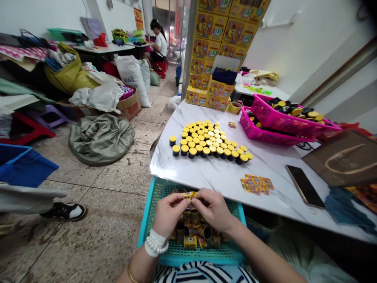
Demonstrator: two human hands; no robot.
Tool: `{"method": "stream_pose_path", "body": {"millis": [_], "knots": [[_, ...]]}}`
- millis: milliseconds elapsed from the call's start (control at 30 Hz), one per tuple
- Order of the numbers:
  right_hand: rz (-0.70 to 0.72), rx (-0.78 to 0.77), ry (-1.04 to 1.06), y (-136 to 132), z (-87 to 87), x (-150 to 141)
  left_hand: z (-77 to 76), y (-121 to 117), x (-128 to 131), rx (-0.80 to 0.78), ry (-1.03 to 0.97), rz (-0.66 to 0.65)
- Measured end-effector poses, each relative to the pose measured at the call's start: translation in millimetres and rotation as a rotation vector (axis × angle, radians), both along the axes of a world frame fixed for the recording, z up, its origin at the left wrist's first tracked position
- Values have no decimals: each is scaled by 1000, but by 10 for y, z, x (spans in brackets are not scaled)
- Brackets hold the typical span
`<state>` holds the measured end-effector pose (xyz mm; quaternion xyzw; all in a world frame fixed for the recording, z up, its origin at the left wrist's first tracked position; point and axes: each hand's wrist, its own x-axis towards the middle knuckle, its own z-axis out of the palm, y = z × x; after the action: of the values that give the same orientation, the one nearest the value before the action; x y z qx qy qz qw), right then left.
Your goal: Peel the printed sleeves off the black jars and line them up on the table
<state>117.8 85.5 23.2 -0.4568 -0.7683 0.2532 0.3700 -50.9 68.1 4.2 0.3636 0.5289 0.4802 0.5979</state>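
Observation:
My left hand (pixel 169 214) and my right hand (pixel 214 208) meet above a turquoise basket (pixel 145 220). Both pinch a small piece with a yellow printed label (pixel 190 195) between thumbs and fingers; the fingers cover much of it. Below them, the basket holds several short black cylinders wrapped in yellow printed labels (pixel 190 242). On the marble-patterned table (pixel 203 179) ahead stand many small black containers with yellow tops (pixel 203 143), grouped closely together. Right of these lies a loose pile of printed label stickers (pixel 257 184).
Two stacked pink baskets (pixel 282 133) with black and yellow pieces stand at the table's right. A phone (pixel 304 185) and a brown paper bag (pixel 344 157) lie nearer. Yellow boxes (pixel 206 51) tower behind. A person (pixel 159 43) sits at the back; another's shoe (pixel 66 211) shows at left.

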Motion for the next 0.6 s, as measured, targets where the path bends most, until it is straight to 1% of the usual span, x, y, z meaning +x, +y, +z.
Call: {"method": "stream_pose_path", "body": {"millis": [33, 67, 100, 133, 167, 233, 300, 367, 467, 533, 600], "knots": [[-3, 34, -21, 103, 56, 36, -3, 9, -26, -39, -58, 10], [-45, 95, -52, 230, 109, 79, -5, 17, -50, -80, -113, 21], [-125, 204, -96, 375, 156, 127, -6, 23, -69, -123, -163, 29], [-230, 330, -175, 531, 193, 177, -5, 30, -84, -160, -207, 27], [-319, 421, -285, 686, 217, 224, -3, 37, -95, -185, -249, 13], [-398, 481, -486, 958, 227, 300, 12, 54, -105, -209, -326, -26], [-409, 489, -621, 1130, 198, 341, 38, 77, -108, -222, -402, -40], [-396, 499, -698, 1198, 151, 352, 67, 104, -110, -241, -471, -46], [-365, 505, -728, 1177, 95, 341, 97, 154, -114, -284, -571, -84], [-330, 489, -677, 1112, 94, 328, 103, 196, -108, -310, -640, -95], [-309, 471, -513, 997, 132, 308, 100, 242, -91, -319, -708, -86]]}}
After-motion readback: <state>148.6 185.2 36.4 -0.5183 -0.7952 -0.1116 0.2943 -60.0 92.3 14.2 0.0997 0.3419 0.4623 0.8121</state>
